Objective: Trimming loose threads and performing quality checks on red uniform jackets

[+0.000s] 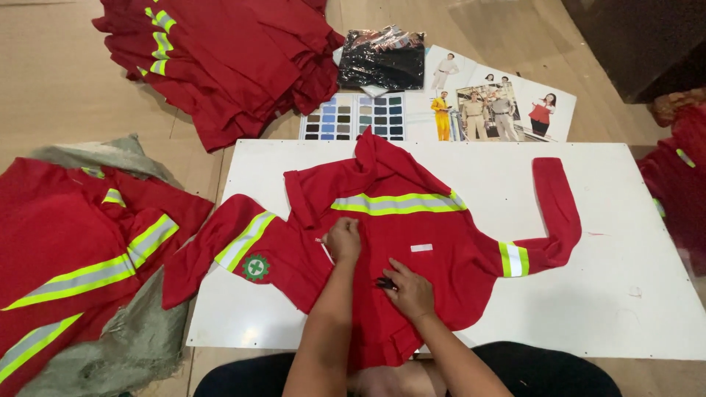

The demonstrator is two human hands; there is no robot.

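Nearest the camera, the person's two forearms reach forward over dark-clad legs onto a red work shirt spread across a white board. The right hand lies palm down on the shirt's front, fingers curled around a small dark object too small to identify. The left hand sits just beyond it, loosely closed, fingers bunched and pinching the red fabric near a thin white sliver whose nature I cannot tell. The shirt lies near the middle of the board, its hem hanging over the near edge toward the person, one sleeve bent out to the right with a reflective cuff band, the other stretched left over the board's edge and showing a round green badge. A grey and yellow reflective stripe crosses the shirt. To the left, on the floor, more red garments rest on a grey-green cloth. Beyond the board lie a colour swatch card, a printed sheet with pictures of people in uniforms, a shiny black plastic packet, and farthest, a heap of red shirts
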